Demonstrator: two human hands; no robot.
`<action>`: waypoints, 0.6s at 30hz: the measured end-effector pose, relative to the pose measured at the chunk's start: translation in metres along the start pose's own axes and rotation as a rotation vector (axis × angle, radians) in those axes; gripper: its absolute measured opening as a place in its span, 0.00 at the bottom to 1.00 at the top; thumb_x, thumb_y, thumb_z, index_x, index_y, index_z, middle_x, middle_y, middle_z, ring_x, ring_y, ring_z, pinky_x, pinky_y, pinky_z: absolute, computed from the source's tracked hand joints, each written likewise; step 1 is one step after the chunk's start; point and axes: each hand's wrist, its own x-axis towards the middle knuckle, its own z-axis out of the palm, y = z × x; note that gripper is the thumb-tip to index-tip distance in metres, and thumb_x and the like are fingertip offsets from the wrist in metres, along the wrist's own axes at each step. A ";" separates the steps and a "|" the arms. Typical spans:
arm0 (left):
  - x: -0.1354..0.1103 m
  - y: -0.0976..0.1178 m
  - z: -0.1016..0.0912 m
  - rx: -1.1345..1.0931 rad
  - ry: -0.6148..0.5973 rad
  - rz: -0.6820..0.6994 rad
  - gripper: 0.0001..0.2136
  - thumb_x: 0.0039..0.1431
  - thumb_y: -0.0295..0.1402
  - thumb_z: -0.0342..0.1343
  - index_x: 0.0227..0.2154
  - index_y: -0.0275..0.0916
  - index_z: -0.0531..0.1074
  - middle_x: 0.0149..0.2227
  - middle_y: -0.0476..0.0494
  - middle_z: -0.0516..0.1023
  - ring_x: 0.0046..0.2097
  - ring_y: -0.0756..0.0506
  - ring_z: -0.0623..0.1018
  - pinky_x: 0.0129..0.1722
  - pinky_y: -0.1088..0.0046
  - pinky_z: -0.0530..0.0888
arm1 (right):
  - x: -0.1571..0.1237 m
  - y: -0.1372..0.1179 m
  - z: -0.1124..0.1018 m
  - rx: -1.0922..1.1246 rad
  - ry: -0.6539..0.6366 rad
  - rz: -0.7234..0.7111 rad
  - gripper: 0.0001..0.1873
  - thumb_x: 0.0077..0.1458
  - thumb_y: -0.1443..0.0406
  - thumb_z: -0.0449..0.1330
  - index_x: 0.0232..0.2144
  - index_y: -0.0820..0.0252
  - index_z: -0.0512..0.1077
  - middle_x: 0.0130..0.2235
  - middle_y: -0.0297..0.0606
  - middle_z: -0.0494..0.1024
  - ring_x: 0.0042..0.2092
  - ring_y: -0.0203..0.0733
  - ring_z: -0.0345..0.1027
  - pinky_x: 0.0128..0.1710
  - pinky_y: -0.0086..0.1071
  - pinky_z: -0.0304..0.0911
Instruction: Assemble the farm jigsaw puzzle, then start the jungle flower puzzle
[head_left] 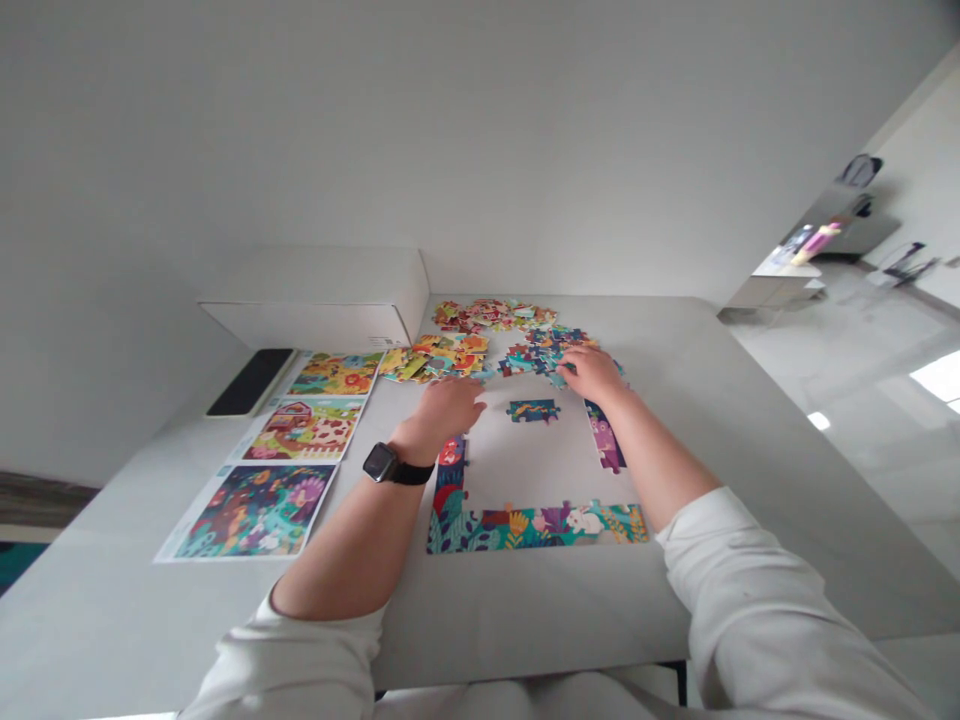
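Note:
My left hand (450, 408), with a black smartwatch (386, 464) on its wrist, reaches over the table just above a partly built jigsaw border. Its fingertips are close to a heap of teal loose puzzle pieces (536, 357). My right hand (592, 372) rests on that heap, and any piece under its fingers is hidden. The border's bottom strip (536, 530) joins a left strip (450, 482). A separate purple strip (606, 436) lies on the right. Between them sits a small joined cluster (532, 410).
Yellow-orange pieces (435, 358) and a mixed heap (491, 315) lie farther on. Several printed picture sheets (255, 510) line the left side of the white table (540, 595). Behind them are a black phone or tablet (250, 382) and a white box (315, 300).

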 end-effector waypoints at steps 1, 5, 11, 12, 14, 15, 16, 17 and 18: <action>-0.001 0.000 -0.001 0.004 -0.005 -0.007 0.16 0.71 0.36 0.54 0.56 0.44 0.81 0.62 0.39 0.81 0.62 0.33 0.79 0.62 0.56 0.75 | 0.000 0.001 -0.001 0.000 0.008 0.005 0.12 0.68 0.63 0.62 0.46 0.54 0.85 0.53 0.45 0.85 0.60 0.55 0.75 0.65 0.51 0.67; -0.003 0.002 -0.004 0.030 -0.041 -0.023 0.16 0.71 0.37 0.55 0.56 0.42 0.80 0.62 0.39 0.81 0.62 0.32 0.79 0.61 0.56 0.75 | 0.000 -0.001 0.002 0.045 0.016 -0.099 0.16 0.68 0.62 0.62 0.55 0.54 0.83 0.59 0.45 0.82 0.63 0.53 0.72 0.69 0.51 0.63; -0.006 0.004 -0.006 0.045 -0.063 -0.025 0.16 0.71 0.37 0.55 0.57 0.43 0.79 0.62 0.38 0.81 0.60 0.31 0.80 0.57 0.54 0.76 | -0.003 -0.012 0.013 0.055 -0.162 -0.225 0.21 0.71 0.59 0.60 0.64 0.41 0.77 0.71 0.33 0.71 0.73 0.53 0.61 0.73 0.54 0.57; -0.006 0.005 -0.006 0.044 -0.071 -0.023 0.17 0.71 0.36 0.55 0.58 0.43 0.78 0.62 0.38 0.80 0.61 0.31 0.80 0.57 0.55 0.77 | -0.003 -0.014 0.014 0.056 -0.173 -0.225 0.22 0.72 0.59 0.59 0.64 0.40 0.76 0.71 0.32 0.70 0.74 0.53 0.60 0.73 0.55 0.56; -0.006 0.006 -0.006 0.033 -0.072 -0.021 0.18 0.71 0.33 0.55 0.61 0.44 0.76 0.64 0.38 0.79 0.62 0.33 0.79 0.58 0.57 0.77 | -0.002 -0.016 0.015 0.057 -0.177 -0.227 0.22 0.72 0.60 0.58 0.65 0.41 0.76 0.71 0.33 0.70 0.74 0.53 0.60 0.73 0.54 0.56; -0.005 0.006 -0.005 0.025 -0.066 -0.021 0.19 0.70 0.32 0.54 0.62 0.45 0.75 0.65 0.38 0.78 0.63 0.34 0.79 0.59 0.58 0.77 | -0.002 -0.016 0.015 0.059 -0.168 -0.228 0.21 0.72 0.60 0.58 0.63 0.42 0.77 0.70 0.35 0.72 0.73 0.53 0.61 0.73 0.54 0.56; -0.005 0.007 -0.005 0.017 -0.056 -0.025 0.20 0.70 0.32 0.55 0.62 0.45 0.75 0.65 0.39 0.78 0.64 0.35 0.78 0.60 0.59 0.76 | -0.001 -0.016 0.015 0.060 -0.152 -0.228 0.20 0.72 0.60 0.58 0.61 0.44 0.79 0.68 0.36 0.75 0.71 0.53 0.64 0.72 0.53 0.57; -0.004 0.007 -0.005 0.009 -0.044 -0.035 0.20 0.70 0.32 0.55 0.63 0.45 0.75 0.65 0.39 0.78 0.64 0.36 0.78 0.61 0.59 0.76 | 0.000 -0.015 0.014 0.058 -0.127 -0.222 0.18 0.72 0.60 0.58 0.58 0.46 0.82 0.65 0.38 0.78 0.69 0.52 0.67 0.71 0.52 0.59; -0.003 0.006 -0.004 -0.001 -0.026 -0.048 0.20 0.70 0.32 0.55 0.63 0.45 0.75 0.64 0.38 0.79 0.64 0.36 0.78 0.61 0.59 0.76 | 0.000 -0.014 0.012 0.052 -0.096 -0.213 0.16 0.72 0.60 0.58 0.54 0.48 0.84 0.62 0.39 0.81 0.66 0.52 0.71 0.70 0.51 0.61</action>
